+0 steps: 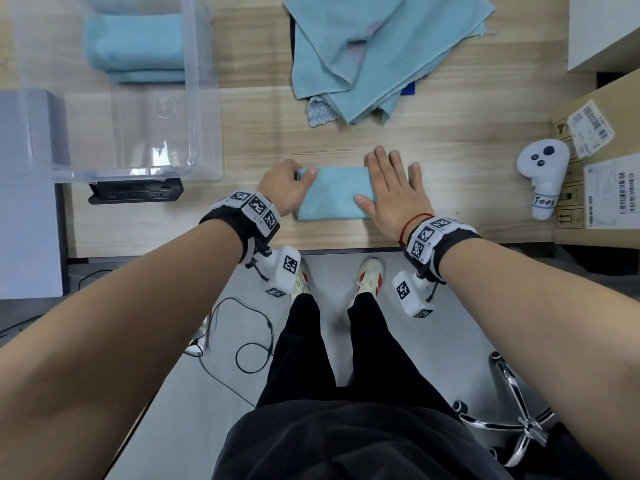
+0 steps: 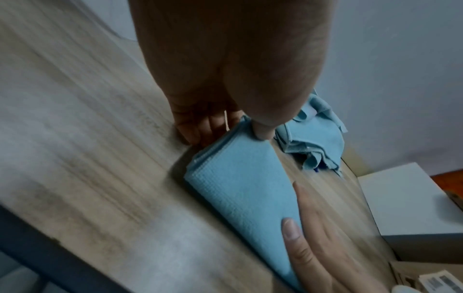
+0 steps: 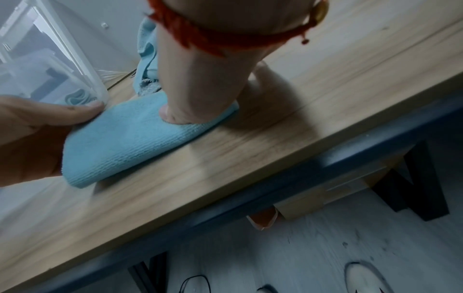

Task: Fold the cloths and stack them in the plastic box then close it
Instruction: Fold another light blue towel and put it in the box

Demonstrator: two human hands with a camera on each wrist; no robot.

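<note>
A folded light-blue cloth (image 1: 332,194) (image 2: 240,184) (image 3: 130,138) lies on the wooden table near its front edge. My left hand (image 1: 289,188) (image 2: 220,128) pinches the cloth's left end, thumb on top and fingers beneath. My right hand (image 1: 391,188) (image 3: 200,103) rests flat on its right end with straight fingers. The clear plastic box (image 1: 204,98) (image 3: 82,65) stands open at the left, with folded blue cloths (image 1: 135,46) inside at its far end. A heap of unfolded blue cloths (image 1: 374,53) (image 2: 313,142) lies at the back of the table.
A white controller (image 1: 542,171) and labelled cardboard boxes (image 1: 602,161) sit at the right edge. A black device (image 1: 135,192) lies in front of the box. A grey panel (image 1: 27,188) stands at the far left. Below are cables and a chair base.
</note>
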